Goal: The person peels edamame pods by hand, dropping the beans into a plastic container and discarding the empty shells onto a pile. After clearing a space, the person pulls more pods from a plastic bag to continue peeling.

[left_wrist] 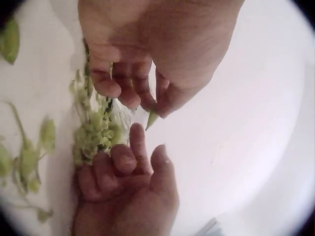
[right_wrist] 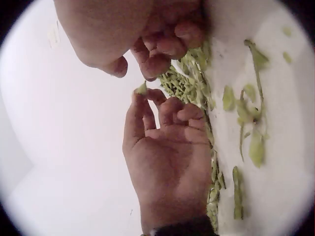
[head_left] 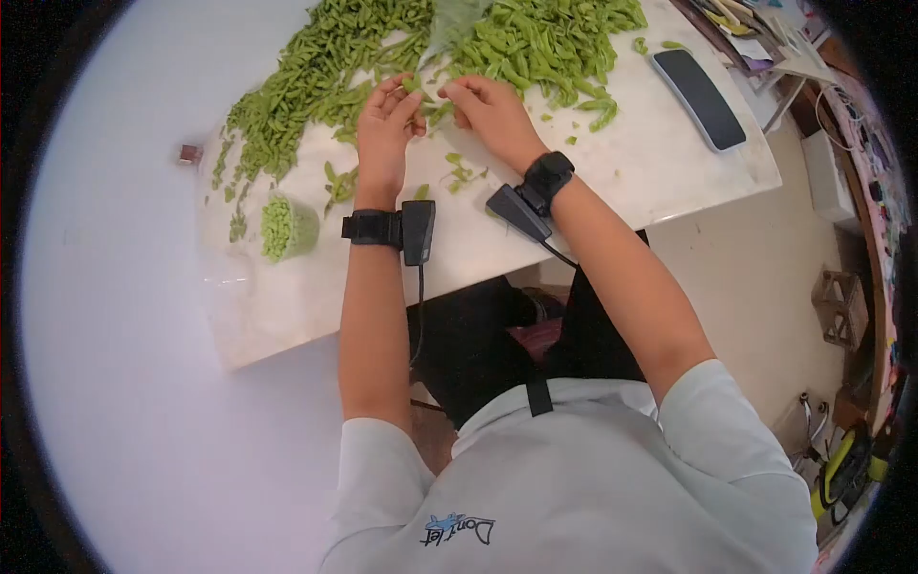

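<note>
Between thumb and index finger, my left hand (head_left: 385, 129) pinches a small green bean pod (left_wrist: 152, 119), its pointed tip sticking out past the fingertips. My right hand (head_left: 495, 113) faces it from close by, thumb and index finger apart and the other fingers loosely bent, with nothing in its grasp. In the right wrist view the pod (right_wrist: 141, 89) shows just below the right fingertips. Behind the hands lie a heap of full-looking pods (head_left: 287, 120) on the left and a brighter heap of flatter pods (head_left: 550, 48) on the right.
A clear cup (head_left: 310, 228) of shelled green beans (head_left: 276, 230) stands at the table's left. Thin clear plastic (head_left: 453, 27) lies between the heaps. Sprigs with pods (head_left: 461, 172) lie in front of the hands. A phone (head_left: 700, 100) rests near the table's right edge.
</note>
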The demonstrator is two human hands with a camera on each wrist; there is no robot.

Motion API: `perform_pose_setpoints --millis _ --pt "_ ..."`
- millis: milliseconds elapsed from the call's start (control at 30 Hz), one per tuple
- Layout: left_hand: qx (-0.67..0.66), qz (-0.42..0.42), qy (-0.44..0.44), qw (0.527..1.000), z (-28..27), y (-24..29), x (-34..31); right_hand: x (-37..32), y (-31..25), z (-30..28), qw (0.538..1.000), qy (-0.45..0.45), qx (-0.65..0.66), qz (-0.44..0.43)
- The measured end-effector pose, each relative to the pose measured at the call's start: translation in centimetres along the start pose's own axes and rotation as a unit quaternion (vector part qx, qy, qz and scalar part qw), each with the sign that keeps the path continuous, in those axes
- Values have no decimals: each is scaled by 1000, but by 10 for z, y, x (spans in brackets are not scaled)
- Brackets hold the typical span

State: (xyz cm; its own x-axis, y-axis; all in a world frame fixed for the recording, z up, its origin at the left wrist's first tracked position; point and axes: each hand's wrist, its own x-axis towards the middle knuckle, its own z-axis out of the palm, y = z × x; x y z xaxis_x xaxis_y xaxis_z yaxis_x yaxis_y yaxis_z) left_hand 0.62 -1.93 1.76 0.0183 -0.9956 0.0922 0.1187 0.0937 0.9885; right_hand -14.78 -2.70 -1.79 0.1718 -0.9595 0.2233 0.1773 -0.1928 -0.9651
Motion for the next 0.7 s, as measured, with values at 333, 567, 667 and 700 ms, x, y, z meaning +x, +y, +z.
perform_pose_setpoints --millis 333,567,667,700 --pt "-70 46 -10 996 -13 -27 -3 3 1 3 990 -91 -103 -34" --pt "-52 83 -37 994 -15 -31 -9 -2 -6 6 989 -84 -106 -67" --pt "-13 116 -13 993 -14 -29 -15 -5 -4 6 986 -63 -140 -67" --pt "0 127 -3 992 -13 -28 -15 -5 -6 5 986 -60 -143 -60"
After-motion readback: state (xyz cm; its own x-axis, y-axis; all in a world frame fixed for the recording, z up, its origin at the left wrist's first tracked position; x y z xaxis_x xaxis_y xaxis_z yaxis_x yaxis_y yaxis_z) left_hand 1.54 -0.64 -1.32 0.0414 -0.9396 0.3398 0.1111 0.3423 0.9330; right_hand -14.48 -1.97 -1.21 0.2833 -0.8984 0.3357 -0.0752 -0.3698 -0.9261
